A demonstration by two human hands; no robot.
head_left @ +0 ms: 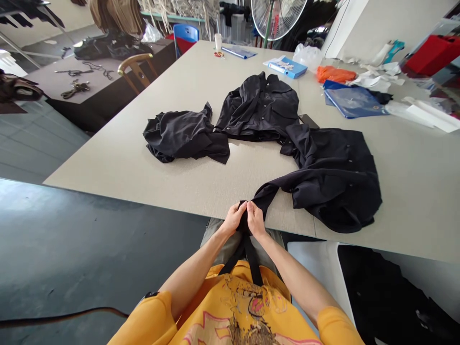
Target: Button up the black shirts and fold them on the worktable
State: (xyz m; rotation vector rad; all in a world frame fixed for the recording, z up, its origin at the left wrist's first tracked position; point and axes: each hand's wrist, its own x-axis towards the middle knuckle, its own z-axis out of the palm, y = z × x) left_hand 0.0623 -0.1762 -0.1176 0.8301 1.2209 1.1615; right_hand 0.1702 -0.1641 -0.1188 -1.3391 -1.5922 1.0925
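My left hand (234, 218) and my right hand (255, 219) meet at the table's front edge, thumbs side by side. Both pinch the end of a black sleeve, which runs to the right into a black jacket (338, 177) lying spread on the table. Metal snap buttons show on that jacket. Farther back lies a second black jacket (264, 108) with a row of buttons down its front. To its left is a crumpled black garment (185, 134), apart from my hands. The part of the cloth beneath my fingers is hidden.
On the big pale table (118, 163) are a blue binder (293, 69), a blue folder (354, 101), an orange bag (334, 74) and a white cup (218, 41). A fan (276, 17) stands behind. Right of my lap, black cloth (388, 287) lies in a pale container.
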